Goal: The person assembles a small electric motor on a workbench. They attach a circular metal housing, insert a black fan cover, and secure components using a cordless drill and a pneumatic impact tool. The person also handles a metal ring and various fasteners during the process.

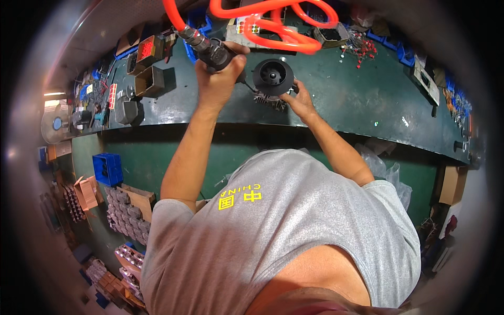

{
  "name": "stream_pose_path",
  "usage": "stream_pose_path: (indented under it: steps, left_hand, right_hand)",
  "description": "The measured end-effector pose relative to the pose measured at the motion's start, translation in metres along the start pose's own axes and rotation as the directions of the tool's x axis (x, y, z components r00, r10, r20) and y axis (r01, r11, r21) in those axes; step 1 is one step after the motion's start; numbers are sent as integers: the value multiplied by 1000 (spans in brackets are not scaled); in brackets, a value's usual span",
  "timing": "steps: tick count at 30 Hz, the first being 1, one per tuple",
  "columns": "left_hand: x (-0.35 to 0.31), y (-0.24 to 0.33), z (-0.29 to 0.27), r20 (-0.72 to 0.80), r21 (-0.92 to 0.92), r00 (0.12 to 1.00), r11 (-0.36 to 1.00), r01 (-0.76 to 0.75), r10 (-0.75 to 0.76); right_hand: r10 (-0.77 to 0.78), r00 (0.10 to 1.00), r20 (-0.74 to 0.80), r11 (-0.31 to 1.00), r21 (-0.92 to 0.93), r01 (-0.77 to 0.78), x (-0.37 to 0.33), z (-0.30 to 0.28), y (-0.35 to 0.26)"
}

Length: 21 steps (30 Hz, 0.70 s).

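My left hand (220,81) is wrapped round a black air tool (214,54), whose metal coupling joins an orange air hose (257,9). The tool's thin front end points right, towards a round black fan wheel (272,76) with curved blades and a hub in its middle. Under the wheel sits a metal finned base (270,100), at the near part of the bench. Thumb and fingers of my right hand (303,103) grip the right side of the fan wheel assembly; part of that grip is hidden behind the wheel.
On the dark green bench (336,100) stand open boxes (149,81) at the left, one with red parts. A black-filled tray (332,35) and red-tipped wires (361,48) lie at the far right. Below left are a blue crate (107,169) and stacked metal parts (126,215).
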State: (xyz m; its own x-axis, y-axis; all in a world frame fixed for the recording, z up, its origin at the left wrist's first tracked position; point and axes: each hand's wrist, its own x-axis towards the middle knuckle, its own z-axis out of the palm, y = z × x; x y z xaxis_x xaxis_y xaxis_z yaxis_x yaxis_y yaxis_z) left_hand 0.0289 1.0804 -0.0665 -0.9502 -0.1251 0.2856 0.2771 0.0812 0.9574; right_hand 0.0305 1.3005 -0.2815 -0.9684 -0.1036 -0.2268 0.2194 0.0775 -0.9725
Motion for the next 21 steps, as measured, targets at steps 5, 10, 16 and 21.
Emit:
stream_pose_path:
  steps: [5, 10, 16, 21]
  left_hand:
    - [-2, -7, 12, -26, -91, 999, 996, -25, 23]
    - [-5, -6, 14, -30, -27, 998, 998, -64, 63]
    - [-5, -19, 16, -35, -102, 995, 990, -97, 94]
    - [-2, -21, 14, -32, -5, 995, 995, -99, 99]
  right_hand:
    - [-25, 1000, -7, 1000, 17, 25, 5, 2, 8]
    - [-34, 999, -10, 999, 32, 34, 5, 2, 7]
    - [-68, 997, -19, 997, -38, 68, 8, 1, 16]
    - [-64, 998, -18, 996, -62, 63, 10, -3, 19]
